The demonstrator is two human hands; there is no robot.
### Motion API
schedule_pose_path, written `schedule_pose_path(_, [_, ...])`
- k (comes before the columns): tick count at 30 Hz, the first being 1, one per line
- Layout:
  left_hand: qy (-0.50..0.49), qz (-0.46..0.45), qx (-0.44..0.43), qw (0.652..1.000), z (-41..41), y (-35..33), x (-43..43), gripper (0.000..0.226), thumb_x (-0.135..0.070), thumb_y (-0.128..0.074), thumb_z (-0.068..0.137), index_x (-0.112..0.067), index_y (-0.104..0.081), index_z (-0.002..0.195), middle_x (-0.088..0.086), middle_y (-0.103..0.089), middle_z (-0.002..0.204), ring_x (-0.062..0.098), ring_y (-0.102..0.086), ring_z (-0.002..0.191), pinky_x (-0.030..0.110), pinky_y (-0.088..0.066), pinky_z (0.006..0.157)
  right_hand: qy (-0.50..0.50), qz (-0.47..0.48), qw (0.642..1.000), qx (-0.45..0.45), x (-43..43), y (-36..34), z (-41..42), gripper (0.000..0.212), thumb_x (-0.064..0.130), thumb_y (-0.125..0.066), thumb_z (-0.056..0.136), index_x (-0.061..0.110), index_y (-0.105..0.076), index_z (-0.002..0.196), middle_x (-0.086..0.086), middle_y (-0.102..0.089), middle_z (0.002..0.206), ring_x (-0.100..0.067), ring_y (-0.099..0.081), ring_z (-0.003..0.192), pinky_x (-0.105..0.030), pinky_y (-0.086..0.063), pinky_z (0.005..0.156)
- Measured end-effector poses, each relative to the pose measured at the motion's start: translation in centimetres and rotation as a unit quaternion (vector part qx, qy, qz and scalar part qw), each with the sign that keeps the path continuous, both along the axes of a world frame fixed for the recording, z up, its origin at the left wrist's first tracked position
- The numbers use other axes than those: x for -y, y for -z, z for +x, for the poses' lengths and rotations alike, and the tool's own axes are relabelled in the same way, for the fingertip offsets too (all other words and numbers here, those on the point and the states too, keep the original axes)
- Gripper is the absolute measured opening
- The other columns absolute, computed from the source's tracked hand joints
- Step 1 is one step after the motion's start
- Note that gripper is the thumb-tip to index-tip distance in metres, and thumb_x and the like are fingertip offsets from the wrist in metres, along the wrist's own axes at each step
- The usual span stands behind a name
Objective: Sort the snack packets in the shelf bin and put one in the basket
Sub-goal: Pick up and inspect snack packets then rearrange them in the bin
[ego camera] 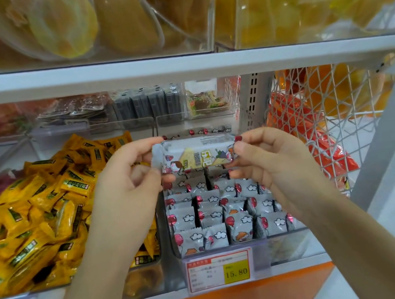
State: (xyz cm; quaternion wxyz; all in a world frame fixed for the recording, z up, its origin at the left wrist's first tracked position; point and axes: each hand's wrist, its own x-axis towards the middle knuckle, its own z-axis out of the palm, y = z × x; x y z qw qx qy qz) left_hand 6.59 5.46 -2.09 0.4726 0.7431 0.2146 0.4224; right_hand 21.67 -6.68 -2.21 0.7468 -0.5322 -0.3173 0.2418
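A grey snack packet [196, 155] with a yellow wedge picture is held level above the clear shelf bin [258, 243]. My left hand [129, 183] pinches its left crimped end and my right hand [267, 156] pinches its right end. Below it, several grey packets [212, 214] with red balloons and white clouds stand upright in rows inside the bin. No basket for the packet is identifiable in view.
A bin heaped with yellow packets [39, 220] sits left of the grey one. A price tag [219, 270] reading 15.80 hangs on the bin front. A white wire rack [327, 113] with orange bags stands at right. The shelf board [178, 70] runs overhead.
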Motion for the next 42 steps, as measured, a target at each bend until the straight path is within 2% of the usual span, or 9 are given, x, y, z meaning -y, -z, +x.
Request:
schedule_pose_path(3, [0.002, 0.001, 0.003, 1.0, -0.2, -0.3, 0.3, 0.034, 0.0, -0.048, 0.089, -0.029, -0.065, 0.095, -0.015, -0.065, 0.091, -0.006, -0.06, 0.074, 0.006, -0.045, 0.058, 0.025, -0.038, 0.997, 0.056, -0.1, 0.1, -0.1, 0.022, -0.005, -0.063, 0.082, 0.014, -0.06, 0.072, -0.006, -0.074, 0.081, -0.023, -0.071, 0.069, -0.033, -0.06, 0.066])
schedule_pose_path(7, [0.024, -0.007, 0.008, 1.0, -0.2, -0.5, 0.8, 0.018, -0.016, -0.053, 0.089, -0.031, -0.063, 0.093, -0.028, -0.065, 0.081, -0.007, -0.06, 0.072, 0.005, -0.044, 0.059, 0.07, -0.051, 0.99, 0.107, 0.0, 0.2, -0.2, 0.023, -0.005, -0.06, 0.084, 0.015, -0.056, 0.074, 0.0, -0.072, 0.073, -0.019, -0.069, 0.057, -0.031, -0.058, 0.061])
schedule_pose_path(11, [0.028, -0.009, -0.002, 1.0, -0.3, -0.4, 0.9, 0.018, -0.021, -0.059, 0.083, -0.034, -0.064, 0.093, -0.016, -0.068, 0.084, -0.002, -0.062, 0.077, 0.006, -0.045, 0.063, 0.082, -0.054, 0.986, 0.132, 0.1, 0.0, -0.2, 0.025, -0.006, -0.06, 0.084, 0.016, -0.057, 0.073, -0.006, -0.071, 0.079, -0.019, -0.066, 0.053, -0.024, -0.052, 0.055])
schedule_pose_path(16, [0.015, -0.006, -0.004, 1.0, -0.4, -0.2, 0.8, 0.024, -0.019, -0.064, 0.081, -0.038, -0.065, 0.097, -0.006, -0.064, 0.089, 0.0, -0.063, 0.074, 0.007, -0.047, 0.063, 0.026, -0.025, 0.996, 0.083, 0.3, -0.1, -0.4, 0.008, 0.013, -0.064, 0.078, 0.013, -0.066, 0.086, -0.012, -0.07, 0.093, -0.023, -0.068, 0.066, -0.038, -0.056, 0.066])
schedule_pose_path(21, [0.028, -0.007, 0.004, 1.0, -0.2, -0.3, 1.3, 0.033, -0.007, -0.065, 0.081, -0.034, -0.063, 0.1, -0.01, -0.062, 0.097, -0.008, -0.058, 0.065, 0.005, -0.045, 0.058, 0.029, -0.036, 0.988, 0.146, 0.3, -0.3, -1.0, 0.021, 0.005, -0.067, 0.081, 0.024, -0.073, 0.088, 0.004, -0.072, 0.086, -0.014, -0.069, 0.071, -0.021, -0.055, 0.062])
schedule_pose_path(27, [0.056, 0.006, -0.008, 0.998, -0.1, -0.3, 1.6, 0.043, 0.001, -0.065, 0.08, -0.036, -0.062, 0.102, -0.009, -0.06, 0.102, -0.004, -0.061, 0.082, 0.008, -0.048, 0.066, 0.062, -0.037, 0.983, 0.168, 0.2, -0.4, -1.1, 0.02, 0.007, -0.07, 0.078, 0.025, -0.068, 0.07, 0.012, -0.068, 0.071, 0.001, -0.061, 0.066, -0.011, -0.046, 0.057])
schedule_pose_path(31, [0.056, 0.036, -0.037, 0.997, -0.1, -0.4, 2.0, 0.042, 0.0, -0.065, 0.079, -0.037, -0.06, 0.1, -0.008, -0.054, 0.102, -0.002, -0.059, 0.08, 0.009, -0.048, 0.066, 0.095, -0.029, 0.979, 0.176, 0.2, -0.3, -1.4, 0.031, 0.007, -0.068, 0.079, 0.028, -0.064, 0.057, 0.014, -0.064, 0.064, 0.003, -0.055, 0.059, -0.011, -0.043, 0.054])
schedule_pose_path(38, [0.01, 0.03, -0.043, 0.999, -0.3, -0.5, 1.9, 0.014, -0.026, -0.064, 0.075, -0.037, -0.07, 0.082, -0.012, -0.062, 0.087, 0.0, -0.059, 0.081, 0.02, -0.049, 0.072, 0.105, -0.024, 0.976, 0.19, 0.3, -0.4, -1.9, 0.014, 0.006, -0.069, 0.08, 0.013, -0.065, 0.067, 0.002, -0.064, 0.07, -0.006, -0.056, 0.065, -0.013, -0.046, 0.055])
schedule_pose_path(42, [-0.018, -0.004, -0.009, 1.0, -0.3, -0.2, 1.5, 0.019, -0.015, -0.065, 0.08, -0.03, -0.073, 0.072, -0.008, -0.068, 0.081, 0.003, -0.062, 0.077, 0.01, -0.048, 0.06, 0.09, -0.034, 0.974, 0.206, 0.5, -0.6, -2.4, 0.013, 0.008, -0.069, 0.08, 0.014, -0.066, 0.069, 0.01, -0.063, 0.067, 0.0, -0.055, 0.063, -0.012, -0.047, 0.059])
